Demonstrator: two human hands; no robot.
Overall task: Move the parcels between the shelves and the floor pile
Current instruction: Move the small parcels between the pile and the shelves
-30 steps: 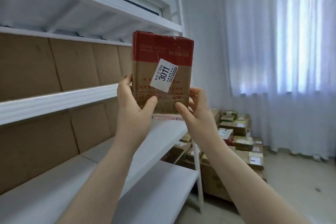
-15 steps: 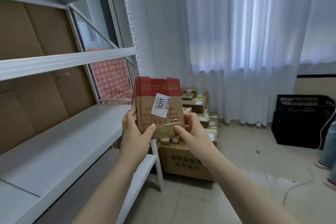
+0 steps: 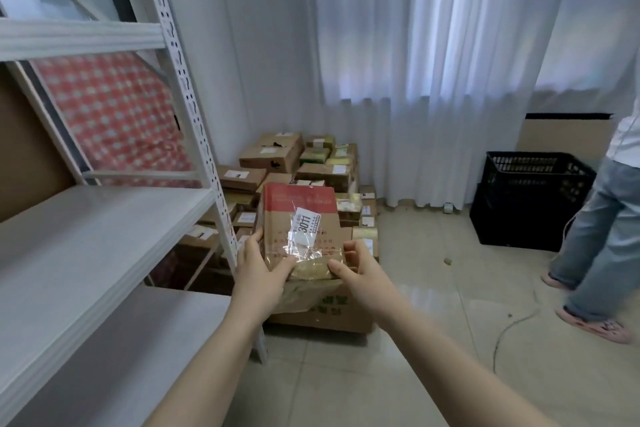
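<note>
Leftward, three white shelves (image 3: 86, 229) are seen; beyond them the floor pile (image 3: 304, 163) of cartons is stacked, with one black crate (image 3: 530, 198) and one bystander (image 3: 602, 218) to its right. One red-topped parcel (image 3: 299, 215) is held upright before the pile, gripped at its lower corners by the left hand (image 3: 263, 270) and right hand (image 3: 360, 270), thumbs in front.

Shot from a single wide-angle camera worn at head height, facing forward and tilted down along both outstretched forearms. Close on the left hand (image 3: 263, 270) and right hand (image 3: 360, 272), gripping the parcel (image 3: 277, 236) just below frame centre. Beyond the hands, in plain view, the floor pile (image 3: 311, 163); left of the left hand, the shelves (image 3: 104, 218), cropped by the edge; far right of the right hand, a black crate (image 3: 530, 198) and a person's legs (image 3: 609, 225).
</note>
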